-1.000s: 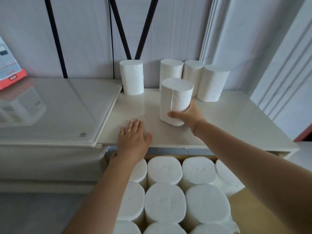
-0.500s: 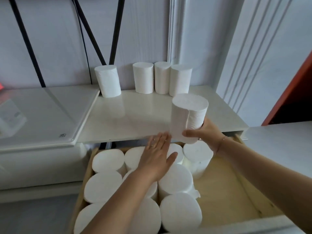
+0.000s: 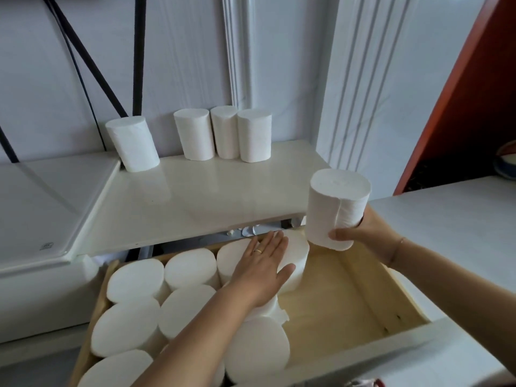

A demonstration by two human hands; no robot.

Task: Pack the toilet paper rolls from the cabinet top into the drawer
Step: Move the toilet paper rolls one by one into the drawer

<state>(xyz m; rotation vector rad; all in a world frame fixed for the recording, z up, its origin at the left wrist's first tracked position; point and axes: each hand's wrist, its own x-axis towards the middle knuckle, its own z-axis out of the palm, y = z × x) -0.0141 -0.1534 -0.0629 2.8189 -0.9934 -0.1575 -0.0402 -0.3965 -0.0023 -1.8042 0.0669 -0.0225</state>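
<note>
- Right hand, at 3 o'clock, has fingers and thumb wrapped round the lower part of an upright roll. The roll is white, soft, coreless and cylindrical, with a seam down its side, and is in the air over the drawer's back right corner.
- Left hand, at centre, lies flat with straight fingers on the packed rolls. It wears a gold ring.
- Drawer is pale bare wood. Rolls standing on end fill its left half, toward 7 o'clock.
- Cabinet top is glossy cream. Four rolls stand at 12 o'clock against the wall, three of them touching.
- A shiny white slab at 9 o'clock carries a small mark, too small to read.
</note>
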